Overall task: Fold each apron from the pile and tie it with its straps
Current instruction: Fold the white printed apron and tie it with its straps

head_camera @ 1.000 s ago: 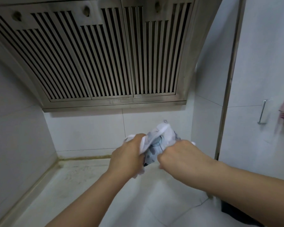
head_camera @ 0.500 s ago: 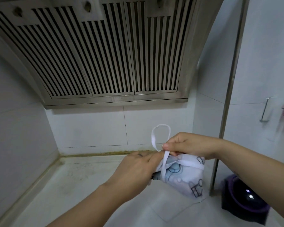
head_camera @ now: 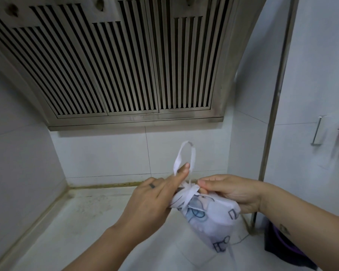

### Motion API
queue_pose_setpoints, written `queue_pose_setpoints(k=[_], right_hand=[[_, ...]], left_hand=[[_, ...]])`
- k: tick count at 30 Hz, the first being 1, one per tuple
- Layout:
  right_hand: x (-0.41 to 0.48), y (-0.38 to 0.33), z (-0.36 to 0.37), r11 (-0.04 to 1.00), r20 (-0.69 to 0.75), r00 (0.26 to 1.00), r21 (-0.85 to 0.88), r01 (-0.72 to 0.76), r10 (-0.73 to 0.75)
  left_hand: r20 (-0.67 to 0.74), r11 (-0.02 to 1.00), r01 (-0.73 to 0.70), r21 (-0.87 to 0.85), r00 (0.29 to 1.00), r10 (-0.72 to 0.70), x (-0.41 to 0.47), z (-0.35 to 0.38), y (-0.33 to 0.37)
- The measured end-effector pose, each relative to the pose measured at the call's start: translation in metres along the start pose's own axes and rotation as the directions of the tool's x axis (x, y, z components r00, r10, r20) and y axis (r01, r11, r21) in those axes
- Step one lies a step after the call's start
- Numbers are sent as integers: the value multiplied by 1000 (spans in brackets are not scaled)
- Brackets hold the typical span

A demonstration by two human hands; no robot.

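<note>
A slatted hood (head_camera: 115, 65) hangs over a pale counter (head_camera: 82, 222), and the folded apron (head_camera: 213, 218) is held in the air above that counter, a white printed bundle wound with its strap (head_camera: 178, 158). The left hand (head_camera: 153, 204) grips the bundle's wound end, index finger raised against the upright strap loop. The right hand (head_camera: 233, 192), close beside it, pinches the strap where it crosses.

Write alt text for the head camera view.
Two bare hands tie up a folded white printed apron above a pale counter: the left hand grips one end, forefinger raised against the strap loop, while the right hand holds the other side by the knot. A slatted metal range hood hangs above.
</note>
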State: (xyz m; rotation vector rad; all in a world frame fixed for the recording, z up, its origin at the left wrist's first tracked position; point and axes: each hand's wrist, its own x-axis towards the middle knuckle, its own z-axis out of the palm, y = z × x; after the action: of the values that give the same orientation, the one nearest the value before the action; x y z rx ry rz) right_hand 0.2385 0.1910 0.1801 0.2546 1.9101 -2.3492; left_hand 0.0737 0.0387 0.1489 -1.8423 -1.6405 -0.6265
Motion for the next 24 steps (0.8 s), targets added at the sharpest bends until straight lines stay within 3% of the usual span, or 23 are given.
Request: queue_pose_setpoints(k=[5,8,10,12,14,15,16,17,18,19,21,24], right_hand=[[4,7,9,992,-20,999,112,49,-47],[6,5,15,991,-63,995,99,86,-80],[9,3,20,992,-150,982,27,123,-117],[14,3,27,980,-260,945,-77,185,-199],[21,5,29,950,-390,876,-236,202,-284],[24,7,27,918,-443,832,-352,181,-334],[27,9,26,870,-475,790,-472,143,-388],[28,11,25,820,-487,758,-562,108,-434],[30,12,25,782,-488,733,-616,96,-475],[32,14,27,751,-487,708,-654,92,-512],[35,14,34,697,-462,675,-709,109,-575],[34,12,37,647,-405,734,-760,62,-545]], left_hand=[[-185,997,10,-82,982,-25,0,8,-8],[-281,966,-26,-258,959,-49,-2,17,-15],[-291,928,122,-353,928,-233,1,20,-13],[-173,777,469,-420,799,-576,9,22,-9],[163,431,734,-524,583,-796,13,20,-5],[366,234,773,-589,514,-776,12,17,-3],[544,40,755,-655,508,-668,11,13,-1],[663,-120,728,-675,527,-531,12,8,6],[694,-182,699,-692,574,-434,11,5,12],[684,-174,679,-713,619,-385,12,4,17],[639,-66,670,-739,667,-382,13,5,25],[669,-81,693,-716,649,-363,13,7,30]])
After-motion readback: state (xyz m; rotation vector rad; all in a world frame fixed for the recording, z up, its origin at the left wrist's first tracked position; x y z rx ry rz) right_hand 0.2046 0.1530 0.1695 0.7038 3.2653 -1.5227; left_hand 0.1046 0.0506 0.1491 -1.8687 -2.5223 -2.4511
